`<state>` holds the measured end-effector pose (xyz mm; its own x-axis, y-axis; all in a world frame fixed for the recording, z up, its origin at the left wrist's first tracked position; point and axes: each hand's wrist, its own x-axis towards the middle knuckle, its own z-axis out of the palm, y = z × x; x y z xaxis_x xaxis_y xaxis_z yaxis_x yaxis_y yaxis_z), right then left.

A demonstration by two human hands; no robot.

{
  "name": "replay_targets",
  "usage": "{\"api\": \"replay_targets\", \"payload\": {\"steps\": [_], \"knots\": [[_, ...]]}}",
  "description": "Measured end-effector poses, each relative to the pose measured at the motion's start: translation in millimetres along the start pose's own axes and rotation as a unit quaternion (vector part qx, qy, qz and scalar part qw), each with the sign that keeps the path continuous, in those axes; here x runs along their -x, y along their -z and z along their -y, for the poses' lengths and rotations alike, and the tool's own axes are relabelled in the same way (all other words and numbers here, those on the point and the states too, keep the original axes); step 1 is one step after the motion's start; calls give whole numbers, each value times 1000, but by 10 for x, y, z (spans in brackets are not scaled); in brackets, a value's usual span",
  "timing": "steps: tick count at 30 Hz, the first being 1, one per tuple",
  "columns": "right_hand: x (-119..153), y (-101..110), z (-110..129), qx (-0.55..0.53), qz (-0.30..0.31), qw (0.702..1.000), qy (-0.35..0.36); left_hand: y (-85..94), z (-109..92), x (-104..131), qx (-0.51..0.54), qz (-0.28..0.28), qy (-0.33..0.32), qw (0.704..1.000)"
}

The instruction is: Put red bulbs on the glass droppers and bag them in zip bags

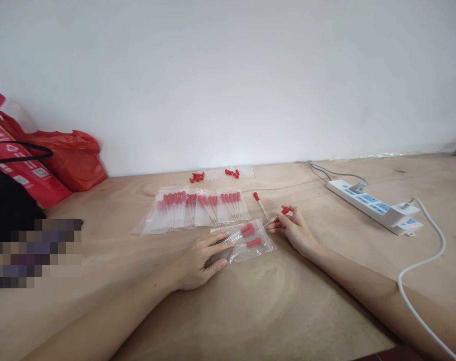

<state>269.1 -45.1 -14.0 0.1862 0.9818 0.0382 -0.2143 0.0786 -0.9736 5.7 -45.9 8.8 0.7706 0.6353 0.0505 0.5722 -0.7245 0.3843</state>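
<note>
A clear plastic bag (pixel 237 256) with several red-bulbed glass droppers in it lies on the wooden table (pixel 265 311). My left hand (pixel 205 258) rests on the bag's left part, fingers spread and palm down. Pinched in my right hand (pixel 293 230) is a dropper (pixel 285 210), its red bulb at my fingers and its glass tube pointing down-left toward the bag's right edge. Just behind the bag, a loose dropper (pixel 255 196) lies on the table. Whether the held dropper's tip is inside the bag cannot be made out.
Filled dropper bags (pixel 162 220) overlap behind my left hand. Loose red bulbs (pixel 197 177) and another bag (pixel 216 173) lie near the wall. At the right are a power strip (pixel 370 206) and a white cable (pixel 412 268); at the left, red bags (pixel 73 155) and a dark object (pixel 9 205).
</note>
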Motion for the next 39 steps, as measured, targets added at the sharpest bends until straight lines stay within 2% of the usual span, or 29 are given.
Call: {"api": "replay_targets", "payload": {"steps": [4,8,10,14,15,20,24,25,27,29,31,34,36,39], "knots": [[28,13,13,13,20,999,-21,-7,11,2,4,-3,2,1000],[47,-11,-4,81,71,994,-11,-9,13,8,6,-5,-5,1000],[64,-35,-2,114,114,987,-1,-5,5,10,5,-4,-1,1000],[95,-79,22,139,255,957,-1,7,-18,9,7,0,20,1000],[94,-84,23,144,273,951,-3,9,-21,8,7,3,22,1000],[48,-72,-8,198,228,953,5,11,-14,3,6,1,14,1000],[27,-38,-17,250,277,927,48,27,-28,-2,8,2,6,1000],[15,-27,-20,266,272,923,59,32,-33,-4,6,6,8,1000],[-39,0,-34,310,221,921,85,36,-38,-7,-2,15,9,1000],[-154,31,-57,370,130,912,121,33,-30,-8,-10,19,2,1000],[-325,53,-78,428,32,890,155,21,-13,-5,-13,16,-4,1000],[-621,28,-80,488,-65,858,148,6,9,4,-9,7,-9,1000],[-790,-41,-61,520,-74,845,102,7,8,9,-6,4,-10,1000],[-957,-172,-25,560,-42,827,40,18,-12,12,-10,9,-5,1000]]}}
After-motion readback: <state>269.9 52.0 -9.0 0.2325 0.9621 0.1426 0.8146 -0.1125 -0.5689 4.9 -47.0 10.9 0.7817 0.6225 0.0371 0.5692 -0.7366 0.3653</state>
